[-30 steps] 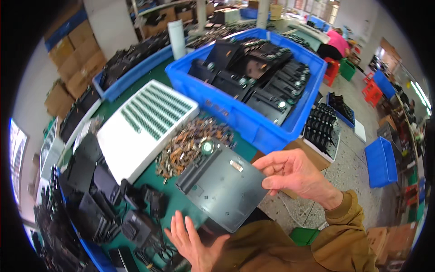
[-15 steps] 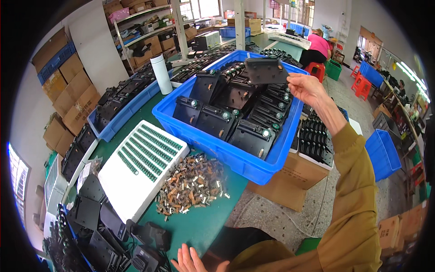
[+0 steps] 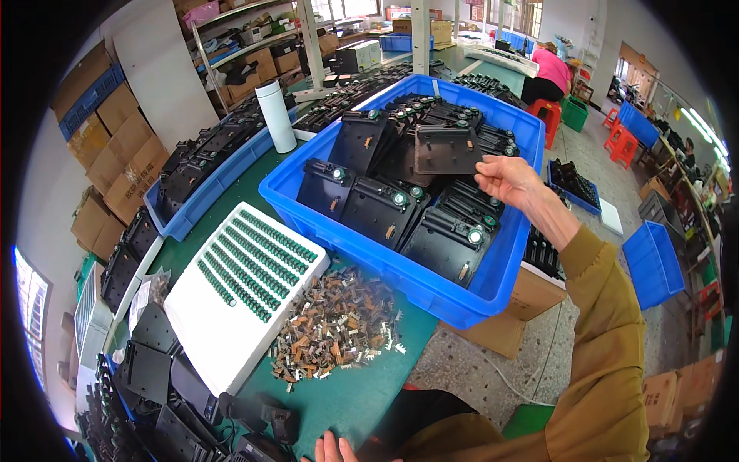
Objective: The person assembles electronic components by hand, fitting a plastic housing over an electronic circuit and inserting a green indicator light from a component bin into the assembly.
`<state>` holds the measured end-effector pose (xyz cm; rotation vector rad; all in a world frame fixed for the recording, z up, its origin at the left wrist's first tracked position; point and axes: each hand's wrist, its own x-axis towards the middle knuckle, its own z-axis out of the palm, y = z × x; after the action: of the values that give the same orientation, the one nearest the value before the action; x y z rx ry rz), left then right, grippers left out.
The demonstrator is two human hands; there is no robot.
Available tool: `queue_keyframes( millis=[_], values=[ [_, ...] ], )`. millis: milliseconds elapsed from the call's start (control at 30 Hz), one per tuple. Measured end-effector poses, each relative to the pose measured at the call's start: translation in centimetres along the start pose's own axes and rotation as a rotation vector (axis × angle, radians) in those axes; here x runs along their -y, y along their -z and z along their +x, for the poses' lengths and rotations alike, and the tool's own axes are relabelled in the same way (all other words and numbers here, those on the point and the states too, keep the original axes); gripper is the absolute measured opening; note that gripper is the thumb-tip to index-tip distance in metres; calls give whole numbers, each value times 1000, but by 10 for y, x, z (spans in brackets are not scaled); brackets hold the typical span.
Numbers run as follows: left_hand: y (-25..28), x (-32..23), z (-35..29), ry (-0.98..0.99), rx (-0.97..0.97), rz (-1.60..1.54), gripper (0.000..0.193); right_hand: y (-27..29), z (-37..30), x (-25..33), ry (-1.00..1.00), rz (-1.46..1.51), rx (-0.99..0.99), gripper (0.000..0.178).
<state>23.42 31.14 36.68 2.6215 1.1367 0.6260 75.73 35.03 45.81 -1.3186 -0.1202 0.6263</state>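
Observation:
My right hand [image 3: 509,182] pinches the right edge of a flat black plastic panel [image 3: 446,154], held over the far right part of a large blue crate [image 3: 369,256]. Inside the crate lie several similar black panels [image 3: 376,206], each with a round, green-rimmed piece and a small brown part on it. Whether the held panel touches those below I cannot tell. At the lower edge, my left hand [image 3: 337,449] shows only its outstretched fingers, with nothing seen in them. It is close to the green table [image 3: 339,404].
A white foam tray [image 3: 202,323] bears rows of green-rimmed round parts. Beside it spreads a pile of small brown and white parts [image 3: 331,327]. Dark devices [image 3: 265,420] crowd the near left. A white cylinder [image 3: 275,115] stands behind. Someone in pink [image 3: 550,68] is far off.
My right hand has come down with the panel, which now hangs lower over the crate's contents. My left hand has sunk toward the lower edge. The view has shifted slightly.

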Motion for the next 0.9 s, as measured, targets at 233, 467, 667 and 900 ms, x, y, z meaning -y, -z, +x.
queue_keyframes(
  millis=[233, 467, 667, 900],
  values=[
    [-1, 1, 0, 1, -3, -39, 89, -32, -6, -14, -18, 22, 25, 16],
    [-2, 4, -2, -19, -26, -36, 89, -55, -9, -30, -19, 50, 25, 12],
    [-2, 3, 0, -26, -31, -50, 89, -64, -14, -37, -11, 81, 8, 10],
    [-1, 2, 0, -16, -36, -57, 88, -68, -7, -40, -95, 35, 102, 5]
  ],
)
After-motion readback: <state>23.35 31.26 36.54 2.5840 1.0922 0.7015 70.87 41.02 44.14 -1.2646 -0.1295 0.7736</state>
